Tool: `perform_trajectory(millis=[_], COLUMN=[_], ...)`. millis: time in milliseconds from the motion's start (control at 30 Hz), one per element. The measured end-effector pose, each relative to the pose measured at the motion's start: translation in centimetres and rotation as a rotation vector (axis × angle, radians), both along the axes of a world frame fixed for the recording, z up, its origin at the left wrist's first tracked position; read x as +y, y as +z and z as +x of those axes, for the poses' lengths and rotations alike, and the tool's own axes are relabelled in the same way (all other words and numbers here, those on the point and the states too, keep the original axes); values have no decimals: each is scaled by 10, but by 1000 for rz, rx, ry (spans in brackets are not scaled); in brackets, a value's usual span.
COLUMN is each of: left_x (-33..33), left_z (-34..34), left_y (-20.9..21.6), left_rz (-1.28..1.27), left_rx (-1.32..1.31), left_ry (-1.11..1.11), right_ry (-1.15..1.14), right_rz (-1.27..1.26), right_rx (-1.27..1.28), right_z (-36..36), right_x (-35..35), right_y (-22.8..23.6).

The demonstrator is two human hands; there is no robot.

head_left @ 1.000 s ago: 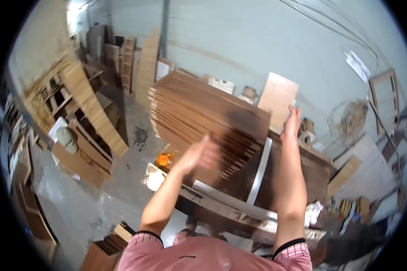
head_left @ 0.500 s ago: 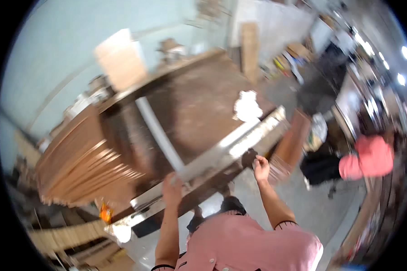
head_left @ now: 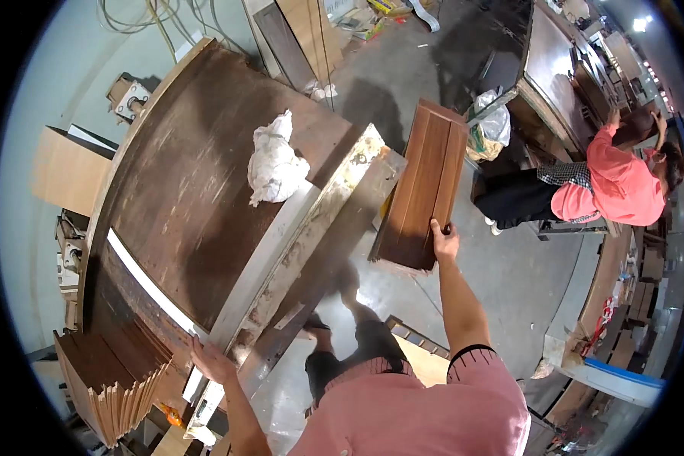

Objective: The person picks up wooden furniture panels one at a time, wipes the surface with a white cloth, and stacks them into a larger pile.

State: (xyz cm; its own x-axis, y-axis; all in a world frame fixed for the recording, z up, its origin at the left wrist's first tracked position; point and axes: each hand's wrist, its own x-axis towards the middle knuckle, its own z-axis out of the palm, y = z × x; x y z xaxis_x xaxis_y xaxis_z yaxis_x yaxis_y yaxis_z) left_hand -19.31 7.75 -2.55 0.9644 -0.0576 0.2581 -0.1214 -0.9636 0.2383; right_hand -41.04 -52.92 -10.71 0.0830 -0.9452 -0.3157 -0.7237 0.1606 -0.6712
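Stretched out to the right, my right hand point(head_left: 446, 243) grips the near corner of a brown grooved wooden panel point(head_left: 425, 171), a finger lying over its top face. This panel is beside the workbench's right end; what bears it is hidden. On the left, my left hand point(head_left: 211, 360) rests with its fingers extended at the front edge of the workbench point(head_left: 205, 190), where a thin white strip point(head_left: 148, 280) meets a long pale straight rail point(head_left: 262, 262). Nothing shows in that hand.
A crumpled white cloth point(head_left: 275, 161) lies on the bench. Several brown panels point(head_left: 114, 376) are stacked at its left end, near a small orange object point(head_left: 170, 415). To the right, a person in a pink top point(head_left: 615, 178) handles a brown piece at another table point(head_left: 551, 64).
My view has swung right. My right hand, earlier raised near the bench's front edge, now holds the brown panel's corner. My left hand stays along the bench edge.
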Motion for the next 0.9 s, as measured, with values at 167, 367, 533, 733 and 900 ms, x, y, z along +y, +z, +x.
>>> perform_trajectory(millis=[167, 367, 533, 733, 900], left_x=[-11, 0, -4, 5, 30], left_z=[4, -2, -3, 11, 56], left_y=[1, -11, 4, 25, -31], left_rz=[-10, -66, -114, -490, -640], left_rx=[11, -57, 93, 246, 52], left_ry=[17, 76, 167, 310, 238], right_ry=[77, -101, 49, 415, 667], right_rz=[-43, -144, -16, -117, 112], right_rx=[265, 265, -313, -523, -600], right_z=[0, -18, -50, -13, 122], right_x=[-8, -13, 0, 104, 222], right_y=[20, 29, 67, 132, 201])
